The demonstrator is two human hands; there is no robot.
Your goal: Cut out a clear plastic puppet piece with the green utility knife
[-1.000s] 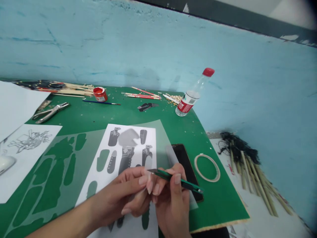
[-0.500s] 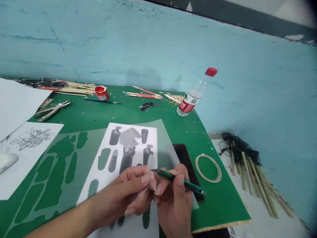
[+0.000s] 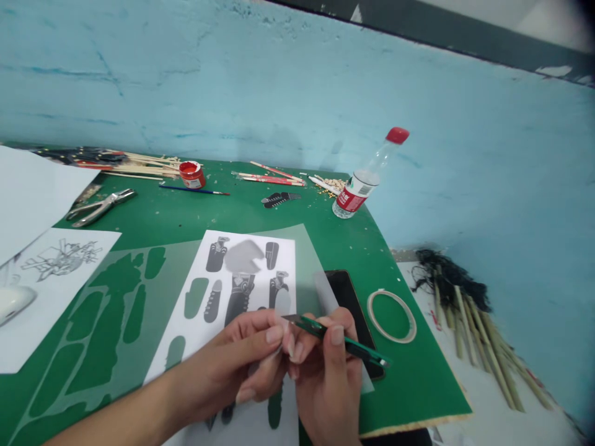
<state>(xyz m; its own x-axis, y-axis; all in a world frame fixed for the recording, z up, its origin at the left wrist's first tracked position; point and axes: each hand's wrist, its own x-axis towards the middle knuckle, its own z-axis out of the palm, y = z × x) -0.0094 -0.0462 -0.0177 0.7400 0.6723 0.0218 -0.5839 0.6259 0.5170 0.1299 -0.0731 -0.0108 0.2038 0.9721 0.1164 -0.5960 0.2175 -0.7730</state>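
Note:
My right hand [image 3: 328, 384] is closed round a green utility knife [image 3: 357, 350], whose blade points left toward my other hand. Fingers and thumb of my left hand [image 3: 253, 350] are pinched together right at the blade tip; what they hold, if anything, is hidden or too small to make out. The fingertips of both hands meet. Beneath them lies a white printed sheet [image 3: 198, 334] with dark figure-part shapes, several cut out so that green shows through. A translucent sheet [image 3: 304, 260] with cut-out holes spreads under and beside it.
A black phone [image 3: 346, 291] and a tape roll [image 3: 392, 316] lie at the right. Farther back are a bottle [image 3: 357, 186], an open red paint jar [image 3: 191, 175], a paintbrush [image 3: 195, 189] and pliers [image 3: 105, 206]. Bundled sticks [image 3: 483, 347] rest beyond the table's right edge.

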